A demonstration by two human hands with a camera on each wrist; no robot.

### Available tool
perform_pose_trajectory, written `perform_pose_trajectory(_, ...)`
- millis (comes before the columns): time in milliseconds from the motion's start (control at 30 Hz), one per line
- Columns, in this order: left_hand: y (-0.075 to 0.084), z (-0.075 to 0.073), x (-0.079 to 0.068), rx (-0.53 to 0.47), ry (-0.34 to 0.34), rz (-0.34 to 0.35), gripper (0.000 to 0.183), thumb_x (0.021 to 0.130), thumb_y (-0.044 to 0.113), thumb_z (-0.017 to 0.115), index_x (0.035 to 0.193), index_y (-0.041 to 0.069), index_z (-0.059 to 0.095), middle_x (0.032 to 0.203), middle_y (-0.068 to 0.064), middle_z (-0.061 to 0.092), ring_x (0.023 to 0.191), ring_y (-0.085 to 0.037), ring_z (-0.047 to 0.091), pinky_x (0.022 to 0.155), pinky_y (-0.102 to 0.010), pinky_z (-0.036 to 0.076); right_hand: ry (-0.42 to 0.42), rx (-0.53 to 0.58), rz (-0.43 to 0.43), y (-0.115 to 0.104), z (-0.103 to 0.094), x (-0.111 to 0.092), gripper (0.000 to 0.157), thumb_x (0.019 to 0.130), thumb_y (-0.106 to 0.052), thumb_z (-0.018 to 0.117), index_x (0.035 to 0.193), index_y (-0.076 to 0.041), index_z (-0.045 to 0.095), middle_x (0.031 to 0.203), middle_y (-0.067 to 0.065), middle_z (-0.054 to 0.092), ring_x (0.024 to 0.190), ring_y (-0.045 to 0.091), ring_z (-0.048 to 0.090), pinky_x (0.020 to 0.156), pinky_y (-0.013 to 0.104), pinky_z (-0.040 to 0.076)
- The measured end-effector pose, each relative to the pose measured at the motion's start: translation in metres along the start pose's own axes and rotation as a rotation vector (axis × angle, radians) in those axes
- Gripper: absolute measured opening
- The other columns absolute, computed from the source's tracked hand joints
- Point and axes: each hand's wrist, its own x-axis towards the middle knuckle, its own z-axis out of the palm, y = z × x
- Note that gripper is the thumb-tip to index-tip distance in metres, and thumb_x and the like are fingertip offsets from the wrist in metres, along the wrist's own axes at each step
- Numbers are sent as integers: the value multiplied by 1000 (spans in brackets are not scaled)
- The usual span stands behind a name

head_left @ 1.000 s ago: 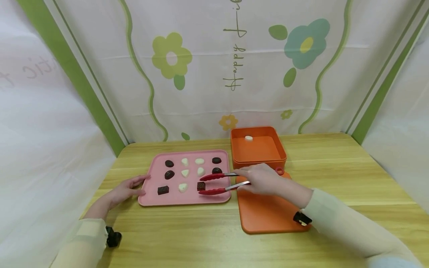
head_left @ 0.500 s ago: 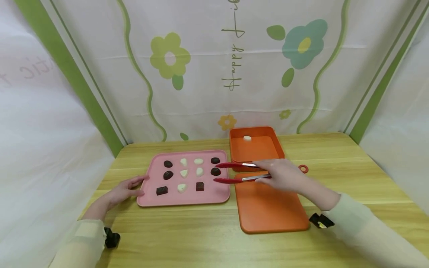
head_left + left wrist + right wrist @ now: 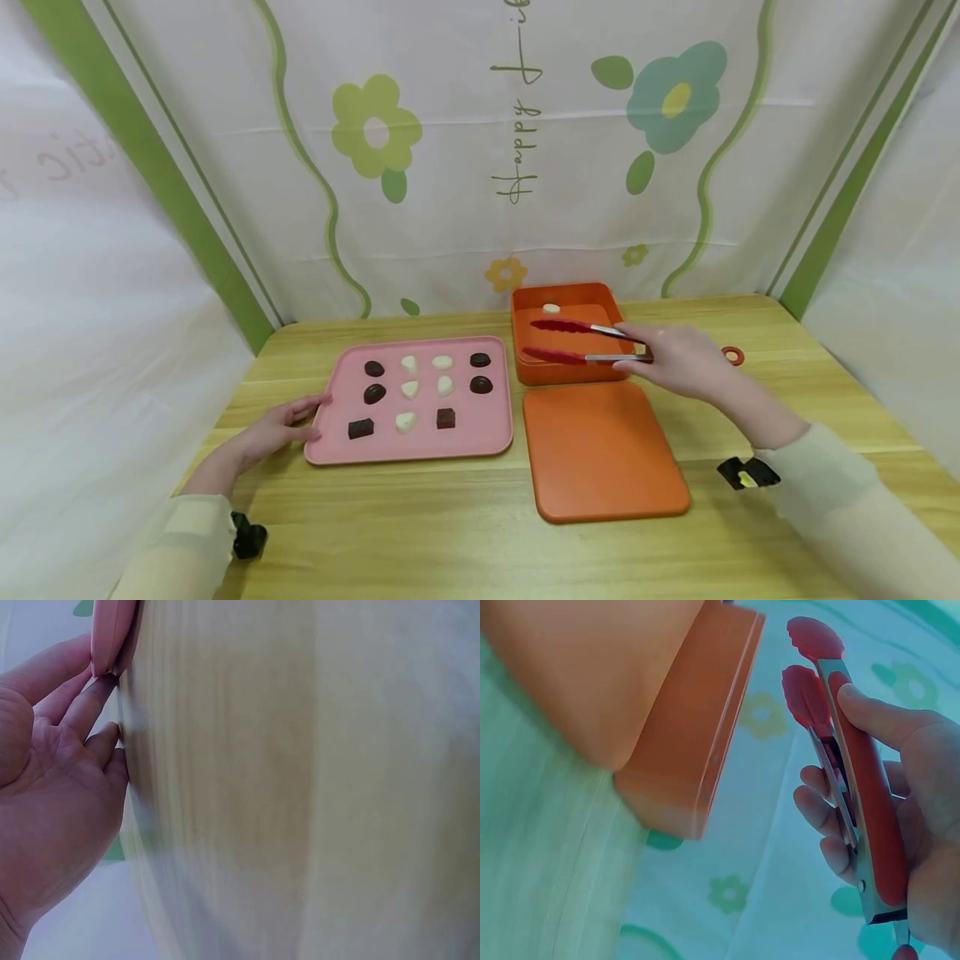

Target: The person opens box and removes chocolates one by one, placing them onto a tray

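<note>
My right hand (image 3: 686, 360) grips a pair of red-tipped metal tongs (image 3: 557, 356). The tongs' two arms stand apart over the orange box (image 3: 573, 372), with nothing between their tips. In the right wrist view, my thumb lies along the red grip of the tongs (image 3: 868, 802) and my fingers curl round the far side. A white chocolate (image 3: 551, 308) lies inside the box. On the left, my left hand (image 3: 272, 429) touches the left rim of a pink tray (image 3: 480, 429) with extended fingers (image 3: 86, 709). Dark chocolates (image 3: 375, 393) and white chocolates (image 3: 406, 422) sit in rows on the tray.
An orange lid (image 3: 603, 454) lies flat on the wooden table (image 3: 420, 533), in front of the box and right of the tray. Behind the table hangs a flower-printed curtain (image 3: 450, 167), with white sides left and right.
My right hand has carried the tongs from over the tray, to the right and back, to over the orange box. The tips stay apart. My left hand keeps its place at the tray rim.
</note>
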Motion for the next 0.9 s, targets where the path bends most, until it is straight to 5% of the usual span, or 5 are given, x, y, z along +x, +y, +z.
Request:
perform_pose_trajectory(367,-1,0,0,-9,-3,1,72,91,18,68,149,-3,32,153,-28,21,142,-46,9,110,-63,7,13,-31,71,41,6,17,55,86,-37,74,130,-8,60,82,8,68,57,18,51,47,35,39)
perform_pose_trajectory(667,-3,-1,0,-10,0,2,72,91,18,69,149,-3,32,153,-28,21,142,-46,9,110,-63,6,-6,-89,62,62,12,33,57,87,-38,72,130,-2,60,109,20,68,84,37,65,64,53,51)
perform_pose_trajectory(900,-2,0,0,-9,-1,3,72,91,18,68,149,-3,32,153,-28,22,142,-46,9,110,-63,6,-51,-110,76,69,14,47,61,87,-40,71,132,0,59,110,21,68,86,38,65,61,50,51)
